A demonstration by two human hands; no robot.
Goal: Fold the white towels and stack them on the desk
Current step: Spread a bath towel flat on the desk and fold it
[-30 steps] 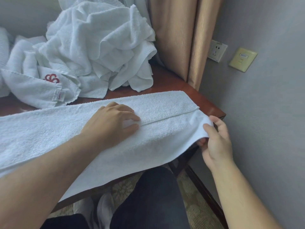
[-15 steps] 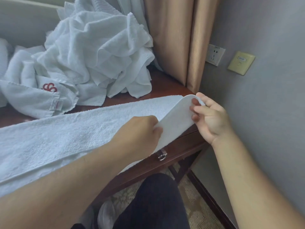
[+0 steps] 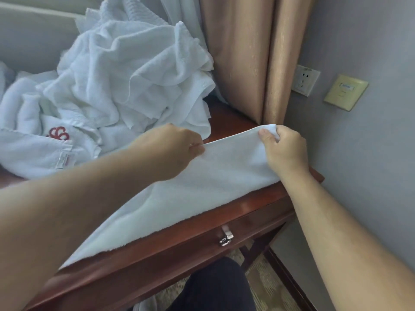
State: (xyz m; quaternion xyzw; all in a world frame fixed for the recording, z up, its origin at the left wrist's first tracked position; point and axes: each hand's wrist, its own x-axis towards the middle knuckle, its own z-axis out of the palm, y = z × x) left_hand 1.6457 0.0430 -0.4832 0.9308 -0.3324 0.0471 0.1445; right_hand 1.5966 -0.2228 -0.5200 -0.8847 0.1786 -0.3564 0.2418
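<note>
Towel [image 3: 213,178] lies along the bench [image 3: 224,223] front edge, its far end lifted; left hand [image 3: 173,151] and right hand [image 3: 285,149] each pinch a corner. Heap [image 3: 125,86] sits behind.

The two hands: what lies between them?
In the head view, only the lifted end of the flat white terry towel spans between the left hand and the right hand.

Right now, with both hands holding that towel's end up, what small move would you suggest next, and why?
Probably carry the lifted end leftward over the flat part: the left hand and right hand pinch the towel end raised off the desk.
</note>
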